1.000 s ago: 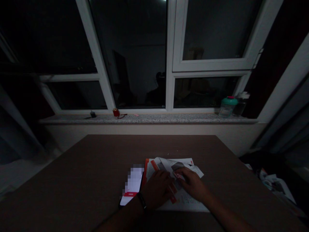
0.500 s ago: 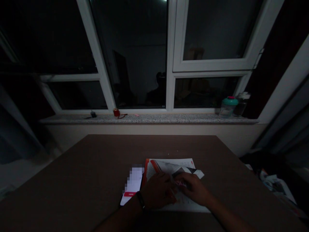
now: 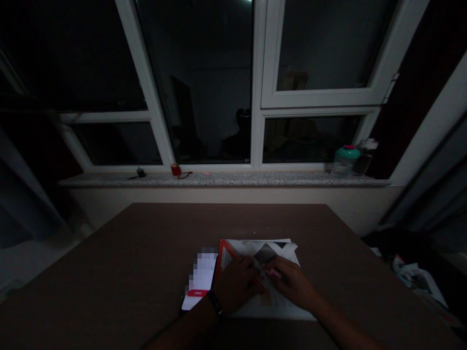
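I am working a fold into a printed paper sheet [image 3: 268,304] that lies flat on the brown table [image 3: 146,253], near its front edge and just right of a phone [image 3: 200,279]. My left hand [image 3: 237,284] rests palm down on the sheet's left part, fingers close together and pressing, not gripping. My right hand [image 3: 294,288] lies over the middle, its fingertips meeting those of the left at a turned-over flap [image 3: 268,252]. In this dim light I cannot tell whether it pinches the flap or only pushes on it. By my judgement the step in hand is flattening that flap into a crease. A clean crease calls for the left hand to pin the sheet while the right runs along the folded edge, with the corners kept in line. The sheet has an orange-red border [image 3: 223,249] and lines of print, all too small and dark to read. The phone's lit screen is blurred, showing only a red band at the bottom. On the windowsill [image 3: 219,180] a teal-lidded bottle [image 3: 345,160] bears no label I can read.
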A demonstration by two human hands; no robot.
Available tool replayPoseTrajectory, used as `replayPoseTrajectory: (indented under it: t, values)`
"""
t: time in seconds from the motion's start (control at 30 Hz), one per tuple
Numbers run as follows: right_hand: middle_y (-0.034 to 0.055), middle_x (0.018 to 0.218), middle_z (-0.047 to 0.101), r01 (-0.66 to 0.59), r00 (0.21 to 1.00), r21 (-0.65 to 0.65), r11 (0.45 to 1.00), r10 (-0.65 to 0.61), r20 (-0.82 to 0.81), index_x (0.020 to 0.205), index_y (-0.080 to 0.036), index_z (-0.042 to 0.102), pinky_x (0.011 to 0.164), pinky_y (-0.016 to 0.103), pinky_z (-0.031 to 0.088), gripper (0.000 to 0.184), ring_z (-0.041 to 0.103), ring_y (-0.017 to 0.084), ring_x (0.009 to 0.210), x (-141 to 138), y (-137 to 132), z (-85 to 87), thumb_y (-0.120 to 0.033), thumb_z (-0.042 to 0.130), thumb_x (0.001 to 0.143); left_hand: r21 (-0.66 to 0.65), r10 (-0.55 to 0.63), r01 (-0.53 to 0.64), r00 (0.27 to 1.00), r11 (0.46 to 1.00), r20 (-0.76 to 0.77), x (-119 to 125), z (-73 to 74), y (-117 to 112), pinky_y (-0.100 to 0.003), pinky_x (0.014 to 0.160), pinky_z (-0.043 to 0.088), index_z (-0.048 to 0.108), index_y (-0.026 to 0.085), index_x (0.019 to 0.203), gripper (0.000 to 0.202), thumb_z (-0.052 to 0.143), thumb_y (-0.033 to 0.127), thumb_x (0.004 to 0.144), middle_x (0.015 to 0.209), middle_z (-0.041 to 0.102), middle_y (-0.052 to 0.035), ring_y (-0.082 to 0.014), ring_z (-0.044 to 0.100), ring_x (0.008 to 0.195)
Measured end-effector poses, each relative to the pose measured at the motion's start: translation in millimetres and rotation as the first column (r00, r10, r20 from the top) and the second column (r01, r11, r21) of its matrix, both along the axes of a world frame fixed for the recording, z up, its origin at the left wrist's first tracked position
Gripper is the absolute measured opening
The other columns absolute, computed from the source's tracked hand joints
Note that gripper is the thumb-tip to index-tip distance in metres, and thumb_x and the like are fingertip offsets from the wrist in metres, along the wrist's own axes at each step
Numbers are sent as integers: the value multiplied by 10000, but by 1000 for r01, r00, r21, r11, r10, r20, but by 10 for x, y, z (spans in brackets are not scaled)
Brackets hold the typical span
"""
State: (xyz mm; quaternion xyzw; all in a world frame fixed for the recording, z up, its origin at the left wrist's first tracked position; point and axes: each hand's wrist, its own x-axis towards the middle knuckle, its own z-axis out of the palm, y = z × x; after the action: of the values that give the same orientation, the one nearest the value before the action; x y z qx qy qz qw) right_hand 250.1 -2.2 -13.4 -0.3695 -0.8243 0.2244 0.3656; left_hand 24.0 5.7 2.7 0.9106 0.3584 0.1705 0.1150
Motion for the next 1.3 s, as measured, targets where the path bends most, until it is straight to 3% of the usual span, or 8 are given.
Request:
replayPoseTrajectory:
  t: [0.3,0.5,0.63,0.8,1.0,1.2,1.3]
  values:
    - [40,889,645,76,997,42,996,-77,27,936,-216,588,740,279,465,71,614,174,822,-23,36,-74,-247,524,928,-23,-3,3,1000,1000,-11,13,20,-8,-323,894,423,619,203,993,141,686,274,892,1098,583,-28,-231,524,1055]
    - [-15,700,542,117,988,51,992,-121,96,770,-207,524,595,233,405,249,515,128,628,-64,35,-76,-320,447,978,-13,17,-18,1000,1000,-12,17,15,-17,-344,893,427,614,193,1015,179,698,283,885,1096,584,-40,-247,524,1053]
    - [-14,731,549,105,993,20,994,-106,61,826,-215,528,604,230,420,206,530,132,650,-83,11,-43,-301,430,985,-5,25,-25,999,1000,-33,22,18,-17,-344,890,435,638,196,983,162,711,299,881,1081,580,-40,-250,529,1049]
    - [50,921,573,21,997,36,999,-23,69,1060,-245,594,727,270,472,231,596,178,835,-96,-2,-7,-251,372,995,19,-7,8,999,1000,-33,14,-8,-3,-347,896,433,635,207,1056,191,693,291,895,1096,566,-42,-246,521,1054]
    - [15,824,604,114,991,18,993,-115,64,893,-226,580,687,268,449,188,604,171,760,-55,23,-42,-208,404,954,-1,5,-5,999,1000,-53,19,39,-19,-331,858,439,651,201,971,117,668,299,909,1055,562,-42,-247,520,1042]
    - [28,927,671,100,995,-40,994,-99,35,1017,-231,610,762,271,466,224,639,176,852,-32,25,-45,-196,398,954,13,-9,9,999,1000,-47,10,33,-17,-333,872,431,674,205,978,78,649,253,923,1037,570,-34,-230,528,1024]
    - [23,859,651,80,996,-7,997,-79,45,943,-226,627,710,252,456,210,625,166,792,-47,27,-59,-174,424,922,17,-19,20,998,1000,-60,9,11,-1,-336,863,435,684,208,957,75,631,258,936,1019,576,-34,-229,536,1004]
